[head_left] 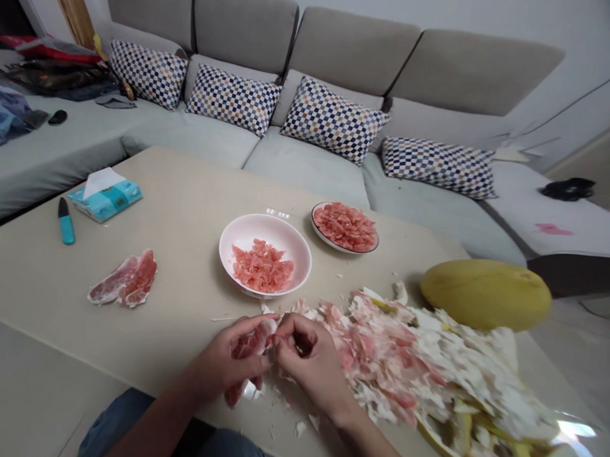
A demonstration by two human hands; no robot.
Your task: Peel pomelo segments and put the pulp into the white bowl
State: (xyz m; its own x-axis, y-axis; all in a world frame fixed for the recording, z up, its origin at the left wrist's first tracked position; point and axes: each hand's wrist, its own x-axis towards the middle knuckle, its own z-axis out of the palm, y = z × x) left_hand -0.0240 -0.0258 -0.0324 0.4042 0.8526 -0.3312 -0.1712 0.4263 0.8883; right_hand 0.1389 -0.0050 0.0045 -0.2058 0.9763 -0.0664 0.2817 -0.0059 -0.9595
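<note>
My left hand (217, 365) is wrapped around a pomelo segment (252, 344) with pink flesh and pale membrane. My right hand (317, 365) pinches at that segment's right end, thumb and forefinger together; the exact bit between the fingertips is partly hidden. Just beyond my hands stands a white bowl (265, 226) holding pink pomelo pulp (263, 266). Farther right, a dark-rimmed plate (327, 239) is heaped with more pulp (345, 225). A pile of membranes and peel (389, 349) spreads beside my right hand. Unpeeled pomelo pieces (129, 281) lie to the left.
A whole yellow pomelo (485, 294) rests behind the peel pile at the right. At the far left are a teal-handled knife (67, 227) and a tissue pack (108, 201). A sofa (303, 165) with checkered cushions runs along the table's (184, 193) far side.
</note>
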